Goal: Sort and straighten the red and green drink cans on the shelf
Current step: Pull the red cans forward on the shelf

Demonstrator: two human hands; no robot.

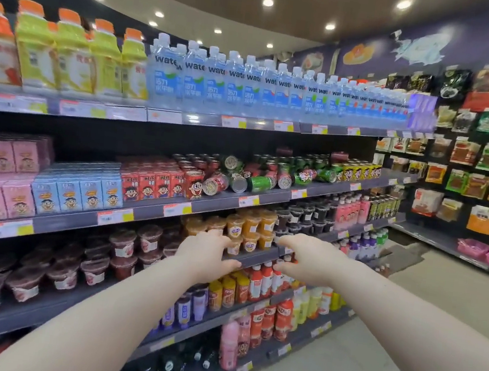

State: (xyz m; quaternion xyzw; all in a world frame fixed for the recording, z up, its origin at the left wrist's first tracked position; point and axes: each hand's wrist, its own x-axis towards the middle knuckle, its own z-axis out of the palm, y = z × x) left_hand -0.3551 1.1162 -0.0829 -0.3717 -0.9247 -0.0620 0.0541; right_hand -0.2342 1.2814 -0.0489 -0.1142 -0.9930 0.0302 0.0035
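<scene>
Red cans [215, 183] and green cans [260, 182] lie toppled and mixed on the second shelf [269, 199], with several more standing upright behind them. One upright red can [193, 184] with a cartoon face stands at the left end of the pile. Both my arms reach out below that shelf. My left hand [205, 252] and my right hand [309, 258] hover with relaxed fingers in front of the jelly cup shelf, one level lower. Neither hand holds anything.
Red, blue and pink drink cartons [152, 184] fill the can shelf to the left. Yellow cans [357, 170] stand to the right. Water bottles [248, 88] line the shelf above. Orange jelly cups [250, 228] sit just behind my hands. A snack wall [469, 156] closes the aisle at right.
</scene>
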